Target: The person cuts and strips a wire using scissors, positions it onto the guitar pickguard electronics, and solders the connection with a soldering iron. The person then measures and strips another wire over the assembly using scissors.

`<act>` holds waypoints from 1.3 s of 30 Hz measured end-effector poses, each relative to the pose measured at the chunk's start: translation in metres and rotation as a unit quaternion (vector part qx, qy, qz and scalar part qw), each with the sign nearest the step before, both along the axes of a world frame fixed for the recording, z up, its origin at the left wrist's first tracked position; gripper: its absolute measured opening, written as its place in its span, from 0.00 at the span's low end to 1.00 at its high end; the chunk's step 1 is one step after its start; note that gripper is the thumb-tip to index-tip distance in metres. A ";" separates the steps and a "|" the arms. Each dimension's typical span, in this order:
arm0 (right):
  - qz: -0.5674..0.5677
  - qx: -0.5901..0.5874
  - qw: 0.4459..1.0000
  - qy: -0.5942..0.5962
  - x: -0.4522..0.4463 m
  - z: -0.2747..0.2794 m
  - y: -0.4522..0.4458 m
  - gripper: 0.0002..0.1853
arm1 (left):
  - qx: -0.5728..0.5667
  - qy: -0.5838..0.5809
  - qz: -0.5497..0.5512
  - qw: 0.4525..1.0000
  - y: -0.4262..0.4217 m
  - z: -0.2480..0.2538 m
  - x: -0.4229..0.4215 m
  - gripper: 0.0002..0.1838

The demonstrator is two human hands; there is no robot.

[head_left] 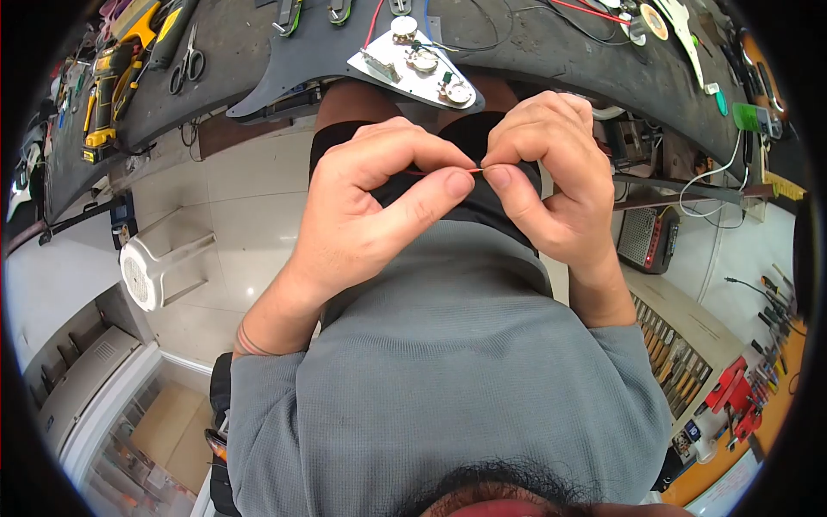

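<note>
A thin red wire runs between my two hands above my lap. My left hand pinches it between thumb and forefinger. Thumb and forefinger of my right hand are pinched at the same short stretch, the fingertips of both hands nearly touching. Beyond the hands, at the bench edge, lies a dark guitar pickguard with a white shielded area that bears several round potentiometers, a switch and small wires. A red wire rises from that area. The wire's ends are hidden by my fingers.
Scissors and a yellow-black tool lie on the bench at the left. A solder spool, loose wires and a green-ended box are at the right. A white stool stands at the lower left.
</note>
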State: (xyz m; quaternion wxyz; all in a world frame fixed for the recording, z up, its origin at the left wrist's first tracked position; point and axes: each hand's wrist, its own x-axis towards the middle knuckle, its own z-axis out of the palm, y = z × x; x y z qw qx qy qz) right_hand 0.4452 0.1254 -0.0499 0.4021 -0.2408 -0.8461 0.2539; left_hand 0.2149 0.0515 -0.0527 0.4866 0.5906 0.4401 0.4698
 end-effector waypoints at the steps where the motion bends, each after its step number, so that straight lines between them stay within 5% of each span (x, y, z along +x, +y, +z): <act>1: 0.003 -0.004 1.000 -0.006 -0.001 0.000 0.002 0.08 | -0.022 -0.017 -0.011 1.000 0.001 -0.001 -0.002 0.04; 14: 0.025 -0.155 0.987 0.044 -0.020 -0.017 0.033 0.07 | 0.134 0.108 0.085 0.981 0.033 -0.016 -0.029 0.11; 19: 0.042 -0.203 0.974 0.097 -0.041 -0.012 0.034 0.12 | 0.144 -0.037 0.055 0.987 0.041 -0.033 -0.048 0.12; 25: 0.063 -0.183 0.979 0.065 -0.068 -0.012 0.029 0.25 | -0.055 -0.258 0.092 0.960 0.033 -0.029 -0.033 0.07; 31: 0.023 -0.256 0.961 0.100 -0.075 -0.018 0.019 0.23 | -0.048 -0.377 0.112 0.918 0.033 -0.043 -0.019 0.08; 39: -0.041 -0.156 0.987 0.023 -0.077 -0.004 0.030 0.16 | -0.084 -0.402 0.103 0.906 0.032 -0.044 -0.013 0.08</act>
